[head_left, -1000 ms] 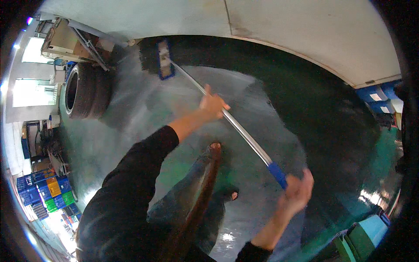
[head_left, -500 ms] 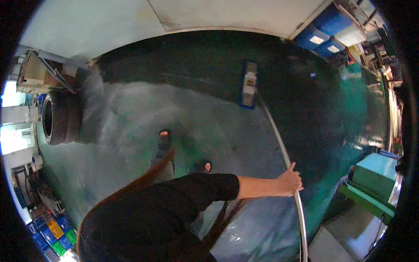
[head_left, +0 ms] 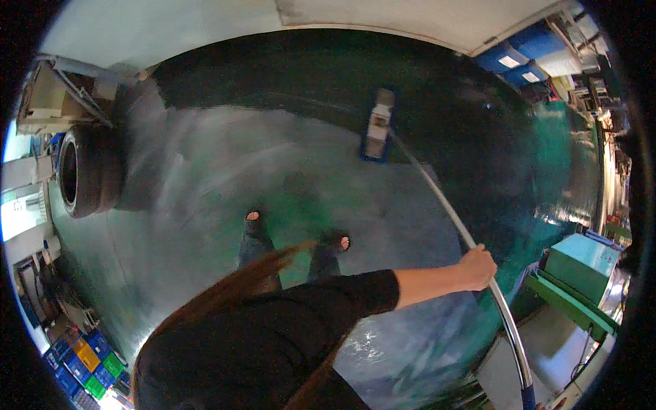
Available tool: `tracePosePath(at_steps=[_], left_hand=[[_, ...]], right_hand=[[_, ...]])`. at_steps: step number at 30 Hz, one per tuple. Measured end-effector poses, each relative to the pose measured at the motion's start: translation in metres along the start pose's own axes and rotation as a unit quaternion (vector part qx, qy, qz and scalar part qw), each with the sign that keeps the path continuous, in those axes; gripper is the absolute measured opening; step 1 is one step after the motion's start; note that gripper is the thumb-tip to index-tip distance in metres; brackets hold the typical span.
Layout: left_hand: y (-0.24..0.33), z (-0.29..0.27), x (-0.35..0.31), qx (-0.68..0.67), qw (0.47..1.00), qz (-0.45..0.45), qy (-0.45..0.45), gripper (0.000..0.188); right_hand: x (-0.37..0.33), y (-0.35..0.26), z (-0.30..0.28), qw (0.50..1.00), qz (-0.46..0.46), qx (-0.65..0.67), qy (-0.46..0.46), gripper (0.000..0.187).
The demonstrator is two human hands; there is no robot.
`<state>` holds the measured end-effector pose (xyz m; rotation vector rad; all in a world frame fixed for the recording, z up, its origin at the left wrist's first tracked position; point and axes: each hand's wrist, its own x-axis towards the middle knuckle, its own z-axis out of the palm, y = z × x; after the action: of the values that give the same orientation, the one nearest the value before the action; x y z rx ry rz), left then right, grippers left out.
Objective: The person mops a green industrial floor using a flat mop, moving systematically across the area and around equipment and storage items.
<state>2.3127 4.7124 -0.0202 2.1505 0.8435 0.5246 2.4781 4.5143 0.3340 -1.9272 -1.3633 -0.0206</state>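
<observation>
My left hand (head_left: 477, 267) is closed around the silver pole (head_left: 443, 199) of a flat mop, its arm in a black short sleeve reaching across to the right. At the far end of the pole, the mop head (head_left: 378, 126) lies on the floor, a long plate in white and grey with a blue rim. It sits where a paler grey stretch of floor meets a dark green one. Toward the lower right edge the pole ends in a blue grip (head_left: 527, 398). My right hand does not show. Strands of long hair hang over my sleeve.
My feet stand on the green floor (head_left: 205, 178). Tires (head_left: 92, 171) stand at the left, near a wall along the far side. Blue bins (head_left: 502, 58) are at the far right, a green machine (head_left: 581, 263) at the right, and stacked coloured crates (head_left: 85, 362) at the lower left.
The mop head has slid left over the floor. My left hand has moved right with the pole, which now slants more. My right foot appears farther forward, and the view has shifted a little.
</observation>
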Motion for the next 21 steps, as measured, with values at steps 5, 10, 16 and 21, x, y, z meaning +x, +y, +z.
tracePosePath(at_steps=[5,10,16,21], left_hand=[[-0.088,-0.107,-0.161,0.028,0.992,-0.09,0.086,0.01],[-0.239,-0.209,-0.343,0.102,0.952,-0.272,0.1,0.013],[-0.391,-0.281,-0.604,0.172,0.85,-0.469,0.167,0.019],[-0.432,-0.286,-0.743,0.248,0.746,-0.61,0.099,0.022]], right_hand=[[-0.018,-0.073,0.112,0.914,-0.254,0.162,-0.271,0.046],[-0.1,-0.163,0.316,0.925,0.192,0.307,-0.114,0.058],[-0.252,-0.307,0.534,0.88,-0.342,0.15,-0.293,0.014],[-0.377,-0.382,0.606,0.707,0.313,0.447,-0.45,0.02]])
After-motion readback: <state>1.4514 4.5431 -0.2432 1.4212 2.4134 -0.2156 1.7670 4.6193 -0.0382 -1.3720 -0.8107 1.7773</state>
